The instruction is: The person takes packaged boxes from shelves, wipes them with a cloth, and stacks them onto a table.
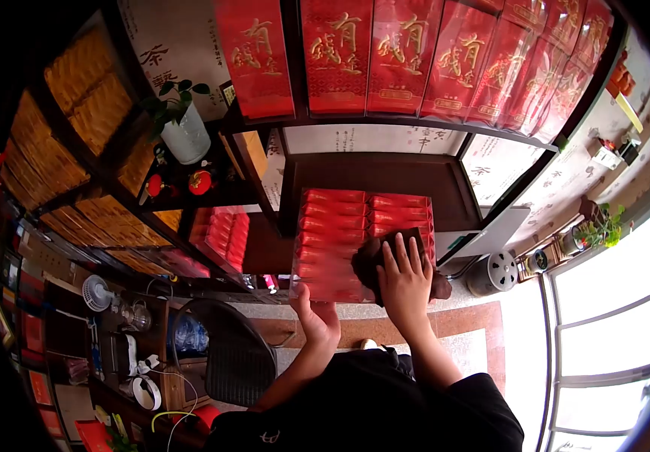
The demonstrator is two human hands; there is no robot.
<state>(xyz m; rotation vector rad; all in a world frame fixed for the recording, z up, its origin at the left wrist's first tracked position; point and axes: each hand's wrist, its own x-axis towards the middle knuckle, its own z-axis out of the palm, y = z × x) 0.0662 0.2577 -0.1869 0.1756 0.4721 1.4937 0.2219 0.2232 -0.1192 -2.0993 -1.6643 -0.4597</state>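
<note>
A clear-wrapped pack of red packets [332, 245] in two columns is in front of me, at the edge of a dark shelf [370, 177]. My left hand [317, 316] holds its near left corner, thumb up along the side and fingers underneath. A dark brown cloth [368, 264] lies bunched on the right part of the pack. Spread flat on this cloth, my right hand [405, 279] presses it against the top, fingers pointing away from me. The cloth and hand hide part of the right column.
Red gift boxes [338, 56] line the upper shelf. At left are a potted plant [185, 132] and more red packets [223, 237]. A black chair [238, 361] stands lower left, a metal canister [493, 273] at right, beside windows.
</note>
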